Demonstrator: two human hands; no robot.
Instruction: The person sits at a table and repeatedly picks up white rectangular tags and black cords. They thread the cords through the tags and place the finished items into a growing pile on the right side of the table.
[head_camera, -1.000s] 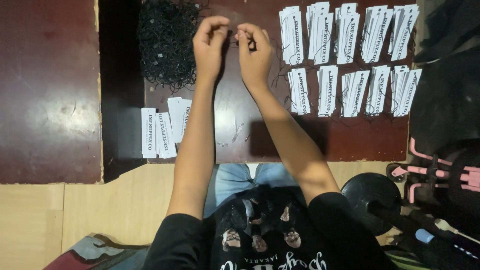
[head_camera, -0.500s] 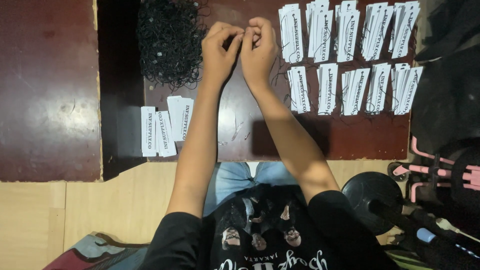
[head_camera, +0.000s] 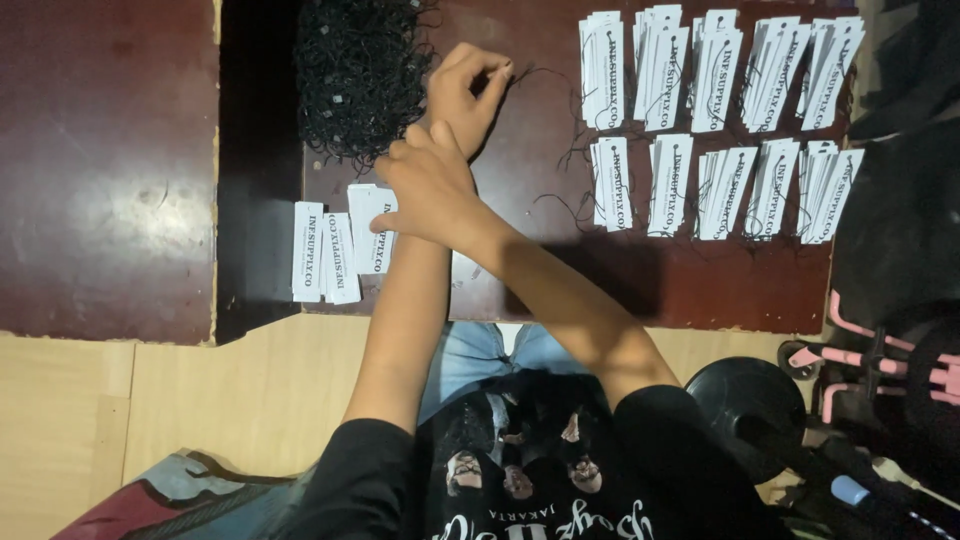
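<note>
My left hand (head_camera: 465, 90) is raised over the dark red table (head_camera: 560, 270), thumb and fingers pinched on a thin black string (head_camera: 535, 72) that trails to the right. My right hand (head_camera: 425, 185) crosses over my left forearm, and its bent fingers rest on a small stack of white paper tags (head_camera: 368, 235). I cannot tell whether it grips a tag, because the fingertips are hidden. A tangled pile of black strings (head_camera: 355, 75) lies just left of my left hand.
Two rows of stacked white tags with strings (head_camera: 715, 120) cover the table's right half. More loose tags (head_camera: 320, 250) lie near the front left edge. A second dark tabletop (head_camera: 100, 160) adjoins on the left. Black and pink equipment (head_camera: 860, 390) stands on the floor at the right.
My hands were together at the table's top, working on one piece. My right hand has since dropped down and left onto the loose tags, while my left hand stays up with the string.
</note>
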